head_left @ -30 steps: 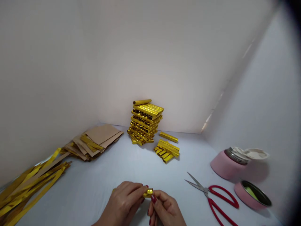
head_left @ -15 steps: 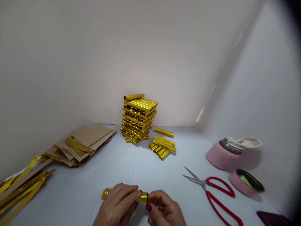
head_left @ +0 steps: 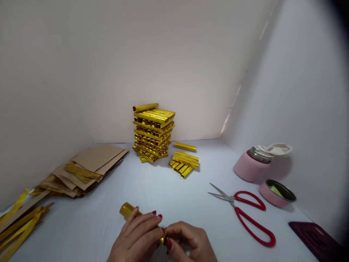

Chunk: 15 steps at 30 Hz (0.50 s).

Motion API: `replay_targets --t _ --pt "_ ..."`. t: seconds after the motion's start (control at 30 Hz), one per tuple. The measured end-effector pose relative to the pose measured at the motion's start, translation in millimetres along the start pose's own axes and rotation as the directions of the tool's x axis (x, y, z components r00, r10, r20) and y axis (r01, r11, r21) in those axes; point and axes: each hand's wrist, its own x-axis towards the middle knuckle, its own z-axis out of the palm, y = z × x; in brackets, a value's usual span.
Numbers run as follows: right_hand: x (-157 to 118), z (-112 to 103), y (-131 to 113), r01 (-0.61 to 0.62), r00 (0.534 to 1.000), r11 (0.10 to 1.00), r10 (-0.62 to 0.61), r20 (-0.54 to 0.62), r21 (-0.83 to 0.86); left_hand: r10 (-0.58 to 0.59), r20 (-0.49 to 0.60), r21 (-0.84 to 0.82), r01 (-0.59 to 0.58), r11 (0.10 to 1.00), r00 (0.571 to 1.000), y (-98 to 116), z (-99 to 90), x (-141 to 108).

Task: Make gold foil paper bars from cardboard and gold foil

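A gold foil paper tube (head_left: 127,210) lies under my hands at the near edge of the view, slanting from upper left to lower right. My left hand (head_left: 140,234) is wrapped over its middle, which hides most of it. At the tube's right end, my right hand (head_left: 188,240) pinches the rim between thumb and fingers. Beyond them rises a crisscross stack of gold tubes (head_left: 154,133), with one tube (head_left: 145,107) lying on top. To its right sit a small group of gold tubes (head_left: 184,163) and a single tube (head_left: 185,146).
Open scissors (head_left: 231,199) with red handles lie right of my hands. Behind them stand a pink jar (head_left: 251,167) with a flip lid and a pink bowl-like cup (head_left: 275,194). A dark flat object (head_left: 313,236) lies lower right. Brown sheets (head_left: 98,156) and gold strips (head_left: 20,229) lie left.
The tube has turned from nearly level to slanted, its left end now farther from me. My right hand has shifted slightly left with the tube's end. The whole view has swung a little right.
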Motion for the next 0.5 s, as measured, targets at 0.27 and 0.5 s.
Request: replay_targets --t 0.27,0.5 --pt "0 -2 1 0.179 0.98 0.97 -0.191 -0.059 -0.166 -0.014 0.055 0.057 0.011 0.998 0.998 -2 -8.2 0" --pt "1 -4 -5 0.152 0.975 0.983 -0.165 -0.146 -0.102 0.062 0.15 0.107 -0.078 0.991 0.987 -7 -11.4 5"
